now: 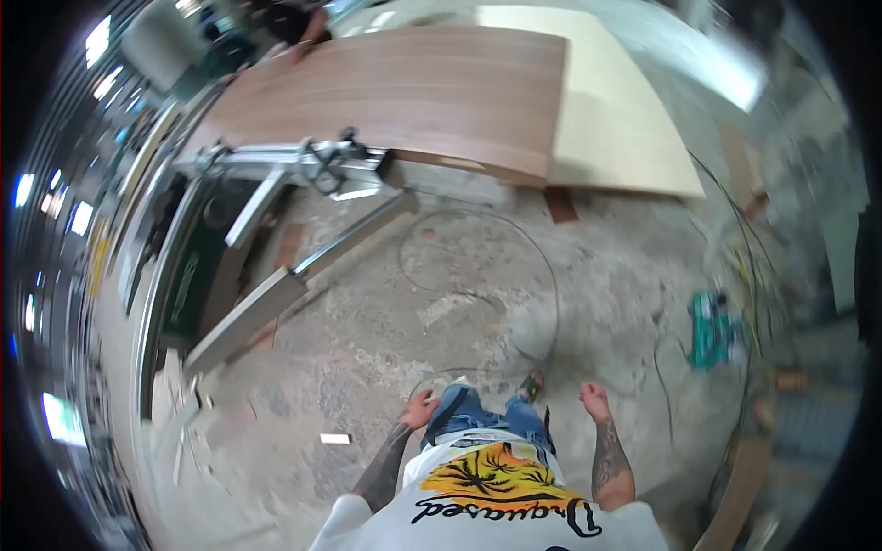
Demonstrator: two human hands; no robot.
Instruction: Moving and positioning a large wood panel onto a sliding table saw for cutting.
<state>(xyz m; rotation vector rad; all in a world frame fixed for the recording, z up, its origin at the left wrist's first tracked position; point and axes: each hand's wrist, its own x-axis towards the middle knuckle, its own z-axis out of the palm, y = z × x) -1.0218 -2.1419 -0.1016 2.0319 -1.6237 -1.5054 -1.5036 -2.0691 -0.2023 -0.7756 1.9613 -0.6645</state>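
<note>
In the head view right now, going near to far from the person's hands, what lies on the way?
Left hand and right hand → looping cable on the concrete floor → brown wood panel → a second person's hand at the panel's far edge.

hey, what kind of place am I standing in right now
Most likely a woodworking shop: a large wood-veneer panel lies on a sliding table saw, a pale board lies beside it, and offcuts litter the dusty concrete floor.

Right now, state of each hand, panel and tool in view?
left hand: empty, hanging by the thigh
right hand: empty, loosely closed
brown wood panel: flat on the saw table
pale board: flat, beside the panel
green power tool: on the floor, unattended
cable: looped loose on the floor
</note>
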